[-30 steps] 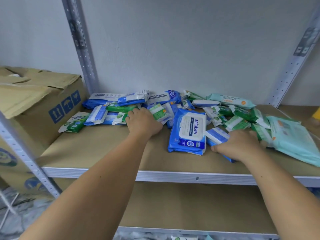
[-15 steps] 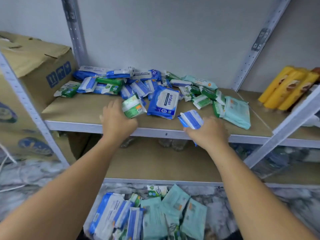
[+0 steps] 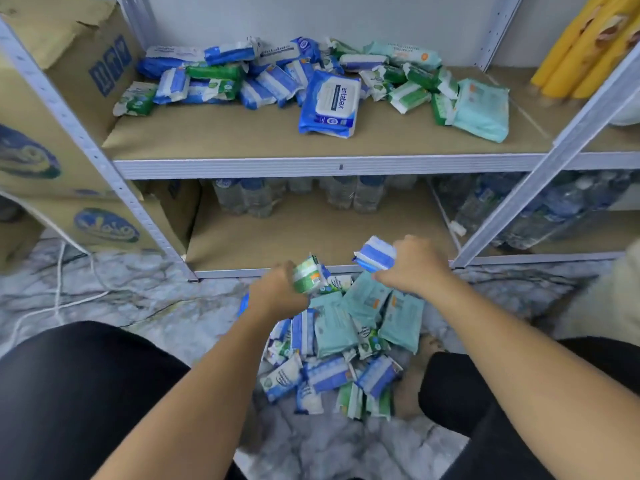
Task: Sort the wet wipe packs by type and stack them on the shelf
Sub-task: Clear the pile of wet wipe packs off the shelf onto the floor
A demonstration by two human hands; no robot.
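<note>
My left hand (image 3: 275, 292) grips a small green-and-white wipe pack (image 3: 307, 274). My right hand (image 3: 414, 266) grips a small blue-and-white wipe pack (image 3: 376, 253). Both hands hover low over a heap of wipe packs on the floor (image 3: 341, 344), which mixes teal, blue and green packs. On the upper shelf (image 3: 242, 133) lies a loose spread of packs, with a large blue antabax pack (image 3: 330, 103) at its front and a large teal pack (image 3: 483, 109) at the right.
A cardboard box (image 3: 62, 81) stands left of the shelf post. Water bottles (image 3: 304, 195) line the back of the lower shelf (image 3: 311, 237). Yellow packages (image 3: 588, 46) stand at the upper right. A white cord (image 3: 59, 303) lies on the marbled floor. My knees flank the heap.
Both hands have come down from the upper shelf to the floor heap, each still carrying its pack. The view has tilted down with them.
</note>
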